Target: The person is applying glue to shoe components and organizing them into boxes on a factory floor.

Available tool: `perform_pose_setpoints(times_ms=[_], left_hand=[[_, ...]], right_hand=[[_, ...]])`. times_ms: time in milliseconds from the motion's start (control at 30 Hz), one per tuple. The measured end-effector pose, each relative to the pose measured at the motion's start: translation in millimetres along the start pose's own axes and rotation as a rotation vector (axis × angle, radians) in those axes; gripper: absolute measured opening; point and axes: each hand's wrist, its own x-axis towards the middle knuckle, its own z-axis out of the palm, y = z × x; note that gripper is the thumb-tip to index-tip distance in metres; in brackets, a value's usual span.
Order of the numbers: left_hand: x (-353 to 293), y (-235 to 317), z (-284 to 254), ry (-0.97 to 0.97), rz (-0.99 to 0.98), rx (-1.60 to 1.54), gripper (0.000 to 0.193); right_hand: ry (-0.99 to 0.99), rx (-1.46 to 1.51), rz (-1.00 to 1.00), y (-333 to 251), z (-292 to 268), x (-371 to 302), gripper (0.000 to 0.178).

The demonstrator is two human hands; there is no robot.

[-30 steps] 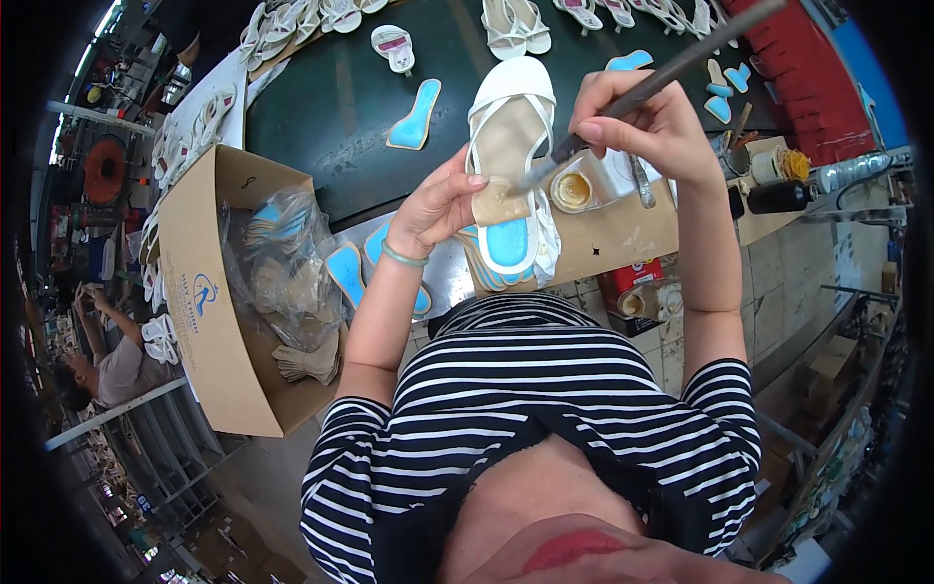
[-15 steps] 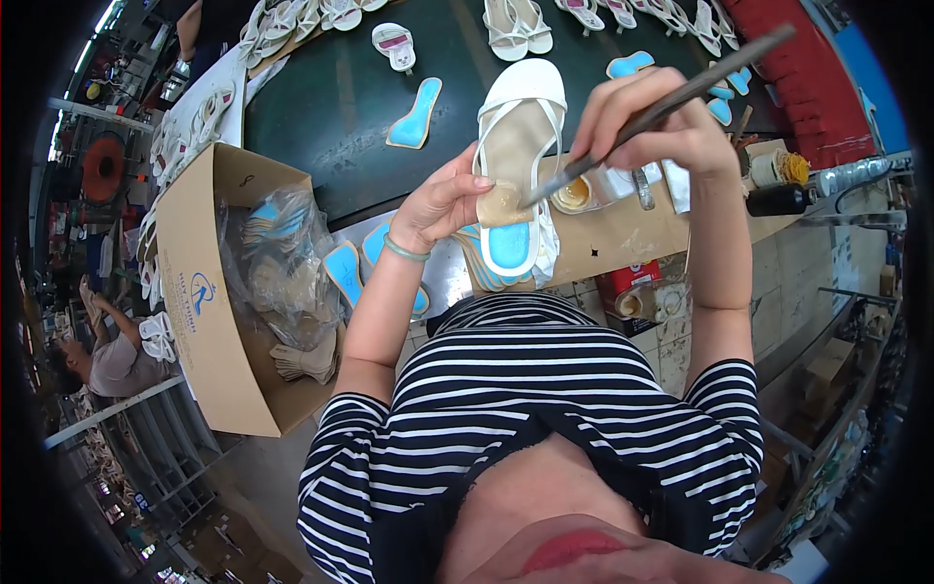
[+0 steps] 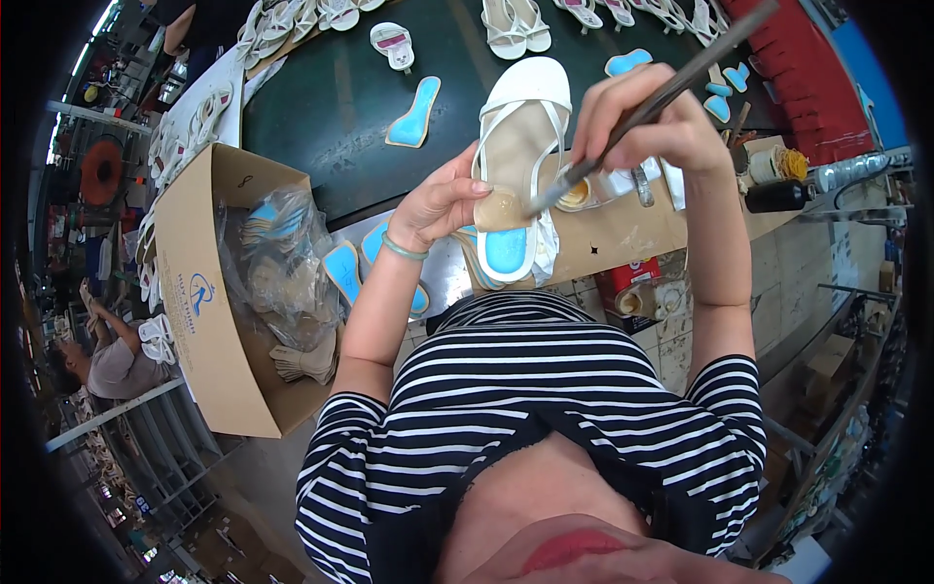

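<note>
My left hand (image 3: 438, 206) is closed on the side of a white strappy sandal (image 3: 530, 83), which points away from me. The thumb presses on a beige insole flap (image 3: 499, 207) that is folded back and looks wet. Below the fold, a blue pad (image 3: 506, 253) shows at the sandal's heel. My right hand (image 3: 662, 131) grips a brush (image 3: 705, 63) by its long dark handle. The bristle end is at the right edge of the flap; whether it touches is hard to tell. Just right of the sandal stands a small pot of yellowish glue (image 3: 576, 195).
An open cardboard box (image 3: 229, 321) with bagged blue and beige insoles is on the left. A blue insole (image 3: 416, 112) lies on the dark green table (image 3: 321, 127). Several sandals line the far edge. A black bottle (image 3: 775, 198) and a yellow-topped roll (image 3: 790, 165) are at right.
My right hand and the brush have shifted slightly left, with the handle's top end moving left and up. The sandal stays in my left hand, nearly unmoved.
</note>
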Motion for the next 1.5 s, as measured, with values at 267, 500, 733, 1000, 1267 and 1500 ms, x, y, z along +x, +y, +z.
perform_pose_setpoints(times_ms=[267,500,733,1000,1267,1500], left_hand=[[0.0,-2.0,-4.4,-0.019,0.005,-0.013,0.078],[0.8,-0.7,-4.8,0.01,-0.007,-0.013,0.074],[2.8,-3.1,-3.9,0.058,0.041,-0.028,0.072],[0.3,-3.6,-9.6,0.126,0.122,-0.055,0.066],[-13.4,-9.8,-35.6,0.391,0.439,0.01,0.061],[-28.3,-32.8,-62.6,0.557,0.654,-0.152,0.055]], right_hand=[[-0.002,-0.023,0.018,3.1,8.2,3.0,0.015],[0.163,-0.079,0.064,-0.5,12.3,-1.0,0.01],[0.288,-0.14,0.03,3.5,11.8,2.8,0.008],[0.725,-0.097,-0.178,-10.1,-11.6,-25.0,0.017],[0.588,0.2,0.082,37.0,21.9,-28.5,0.025],[0.4,0.187,0.575,108.2,64.1,-5.7,0.015]])
